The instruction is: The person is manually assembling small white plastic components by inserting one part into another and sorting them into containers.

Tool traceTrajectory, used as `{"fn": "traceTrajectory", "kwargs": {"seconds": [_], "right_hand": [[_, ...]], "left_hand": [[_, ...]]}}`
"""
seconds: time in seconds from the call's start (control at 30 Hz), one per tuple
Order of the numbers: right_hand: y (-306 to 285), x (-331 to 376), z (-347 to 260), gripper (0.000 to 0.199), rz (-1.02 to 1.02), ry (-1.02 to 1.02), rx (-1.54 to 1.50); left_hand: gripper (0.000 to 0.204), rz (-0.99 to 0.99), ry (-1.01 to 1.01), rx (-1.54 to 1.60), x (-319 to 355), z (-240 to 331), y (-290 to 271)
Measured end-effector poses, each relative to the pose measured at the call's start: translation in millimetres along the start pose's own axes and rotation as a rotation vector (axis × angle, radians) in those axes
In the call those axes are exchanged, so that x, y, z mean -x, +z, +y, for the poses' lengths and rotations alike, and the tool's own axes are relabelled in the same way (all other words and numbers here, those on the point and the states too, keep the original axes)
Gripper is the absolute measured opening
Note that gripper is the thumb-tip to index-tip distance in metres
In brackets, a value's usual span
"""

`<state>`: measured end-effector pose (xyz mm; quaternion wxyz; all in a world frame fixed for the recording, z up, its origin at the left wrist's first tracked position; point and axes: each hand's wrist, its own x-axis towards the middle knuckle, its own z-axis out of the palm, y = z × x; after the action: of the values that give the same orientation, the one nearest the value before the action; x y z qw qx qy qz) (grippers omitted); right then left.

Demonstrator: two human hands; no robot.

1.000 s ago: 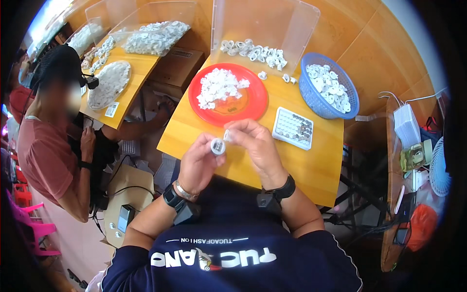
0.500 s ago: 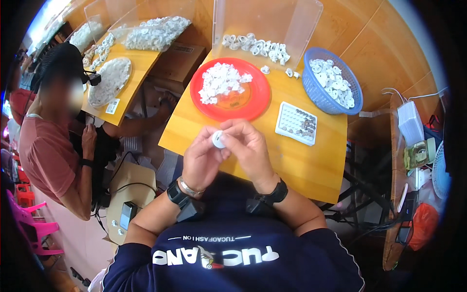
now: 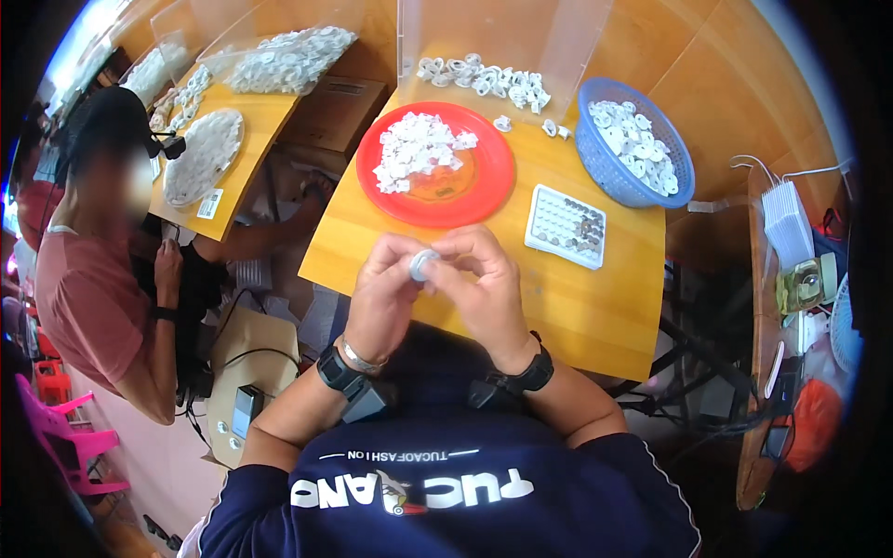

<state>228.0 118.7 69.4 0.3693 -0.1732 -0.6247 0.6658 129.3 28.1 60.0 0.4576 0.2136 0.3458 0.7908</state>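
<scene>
Between my fingertips, in front of the red plate, is a small round white plastic piece (image 3: 423, 264). My left hand (image 3: 379, 293) pinches it from one side, and my right hand (image 3: 486, 290) grips it from the other with thumb and fingers. Both hands hang over the near edge of the yellow table (image 3: 595, 325). Just beyond them lies the red plate (image 3: 498, 191) with a heap of small white plastic parts (image 3: 419, 149). Right of it, a white tray (image 3: 549, 244) bears rows of small round silvery and dark pieces.
A blue basket (image 3: 595, 167) of white round parts stands at the back right. White ring-shaped parts (image 3: 488, 79) lie in and before a clear plastic bin (image 3: 502, 37). On the left, a person (image 3: 102, 279) sits by another table. A cluttered wooden shelf (image 3: 752, 418) is at the right.
The white piece has been tilted slightly between my fingertips, showing more of its edge. Both hands keep their grip. The view has shifted a little, so the table sits slightly higher.
</scene>
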Motion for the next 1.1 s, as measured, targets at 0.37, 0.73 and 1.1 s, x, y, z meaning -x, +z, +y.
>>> {"fn": "traceTrajectory", "kwargs": {"seconds": [0.37, 0.73, 1.1], "right_hand": [[-9.7, -5.0, -10.5, 0.012, -0.012, 0.009, 0.138], [1.7, -1.7, -13.8, 0.01, -0.057, -0.102, 0.178], [3.3, 0.9, -17.2, 0.007, -0.05, -0.157, 0.183]], "left_hand": [[0.023, -0.046, -0.079, -0.218, 2.3, 0.6, -9.6], [0.019, 0.058, 0.107, -0.313, 4.8, -2.5, -2.2], [0.017, 0.058, 0.178, -0.667, 10.6, 5.2, 6.4]]}}
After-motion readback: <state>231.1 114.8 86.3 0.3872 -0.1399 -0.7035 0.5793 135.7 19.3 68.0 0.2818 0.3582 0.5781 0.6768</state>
